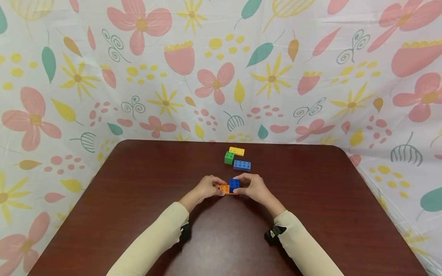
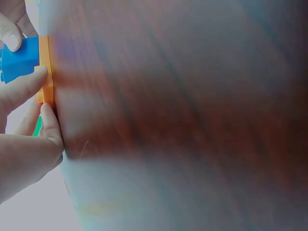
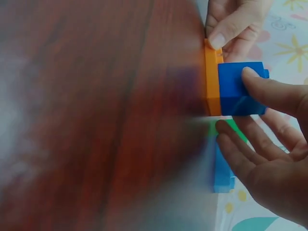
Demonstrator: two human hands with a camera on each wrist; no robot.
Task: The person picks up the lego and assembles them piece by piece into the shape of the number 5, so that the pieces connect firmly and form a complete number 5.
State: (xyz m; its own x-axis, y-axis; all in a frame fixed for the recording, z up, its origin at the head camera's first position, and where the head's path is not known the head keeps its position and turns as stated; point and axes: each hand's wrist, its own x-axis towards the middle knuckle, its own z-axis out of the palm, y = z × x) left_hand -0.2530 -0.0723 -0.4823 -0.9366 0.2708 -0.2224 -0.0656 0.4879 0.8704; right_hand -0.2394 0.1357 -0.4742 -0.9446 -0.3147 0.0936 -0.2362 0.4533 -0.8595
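Observation:
A flat orange toy brick (image 1: 224, 188) lies on the table with a dark blue brick (image 1: 234, 184) standing on its right part. My left hand (image 1: 208, 187) pinches the orange brick's left end between thumb and fingers. From the other side my right hand (image 1: 253, 188) grips the dark blue brick, its thumb on the near face, as the right wrist view shows. In that view the blue brick (image 3: 236, 89) sits against the studded side of the orange brick (image 3: 211, 86). The fingertips behind the bricks are partly hidden in the head view.
Behind the hands lie a green brick (image 1: 229, 158), a lighter blue brick (image 1: 242, 165) and a flat yellow brick (image 1: 236, 151). They rest on the dark brown table (image 1: 138, 191). A flowered cloth (image 1: 221, 76) hangs beyond the table's far edge.

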